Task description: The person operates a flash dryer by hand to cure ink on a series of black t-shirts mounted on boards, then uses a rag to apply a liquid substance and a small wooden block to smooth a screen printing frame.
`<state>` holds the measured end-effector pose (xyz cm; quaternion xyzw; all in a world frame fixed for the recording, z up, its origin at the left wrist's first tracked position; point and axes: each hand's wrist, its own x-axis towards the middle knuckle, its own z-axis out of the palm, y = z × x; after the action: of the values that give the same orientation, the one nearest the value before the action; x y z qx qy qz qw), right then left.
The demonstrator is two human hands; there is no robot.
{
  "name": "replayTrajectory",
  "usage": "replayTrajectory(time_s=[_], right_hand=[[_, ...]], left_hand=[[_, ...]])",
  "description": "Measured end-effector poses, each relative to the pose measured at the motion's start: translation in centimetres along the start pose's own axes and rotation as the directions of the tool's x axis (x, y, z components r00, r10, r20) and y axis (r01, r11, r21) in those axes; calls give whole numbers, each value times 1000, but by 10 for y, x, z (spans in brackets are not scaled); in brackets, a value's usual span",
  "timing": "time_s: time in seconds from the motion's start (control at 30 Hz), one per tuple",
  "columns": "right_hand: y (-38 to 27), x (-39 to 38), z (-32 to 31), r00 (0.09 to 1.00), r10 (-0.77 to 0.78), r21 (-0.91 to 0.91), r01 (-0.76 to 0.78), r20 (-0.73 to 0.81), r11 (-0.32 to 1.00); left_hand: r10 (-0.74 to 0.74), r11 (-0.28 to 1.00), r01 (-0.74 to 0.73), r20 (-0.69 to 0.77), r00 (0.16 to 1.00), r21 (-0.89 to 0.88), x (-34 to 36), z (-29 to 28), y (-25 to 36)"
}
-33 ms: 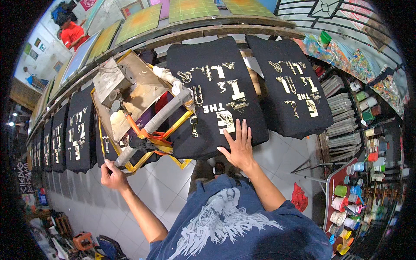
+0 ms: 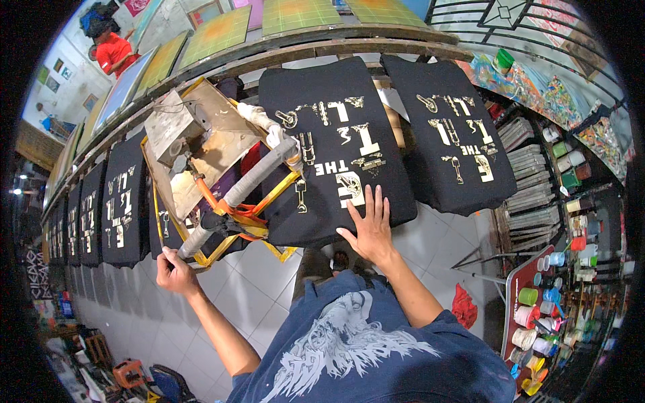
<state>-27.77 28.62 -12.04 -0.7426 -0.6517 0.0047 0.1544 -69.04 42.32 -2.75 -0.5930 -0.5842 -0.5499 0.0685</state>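
Observation:
My left hand (image 2: pixel 176 274) is closed round the near end of a long grey-wrapped handle (image 2: pixel 259 173). The handle belongs to a boxy device with a yellow metal frame, pale panels (image 2: pixel 225 124) and an orange cable, which looks like a flash dryer. It stands over a black shirt, covering most of it. To its right, my right hand (image 2: pixel 371 232) lies with fingers spread on the near edge of another black shirt (image 2: pixel 282 225) with a cream print of letters and tool-like shapes. My fingertips touch just below the print.
Another printed black shirt (image 2: pixel 437 74) lies on the right, and several more (image 2: pixel 127 235) line up leftward. Behind them runs a wooden rail (image 2: pixel 322 48) with green-yellow screens. Paint pots (image 2: pixel 527 316) crowd a rack at right. A red cloth (image 2: pixel 463 305) is on the tiled floor. A person in red (image 2: pixel 114 54) is far left.

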Motion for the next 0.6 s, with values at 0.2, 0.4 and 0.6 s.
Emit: replayTrajectory(time_s=[0.2,0.4,0.6], right_hand=[[-7,8,-6,999,11,19,-11,44,1000],[-8,2,2,1000,-2,48,1,11,999],[-14,18,-10,1000,13,37,-14,29,999]], left_hand=[[25,999,-25,-5,1000,38,1,-1,-1],[55,997,-54,-15,998,52,3,0,11],[39,997,-39,8,999,69,1,-3,2]])
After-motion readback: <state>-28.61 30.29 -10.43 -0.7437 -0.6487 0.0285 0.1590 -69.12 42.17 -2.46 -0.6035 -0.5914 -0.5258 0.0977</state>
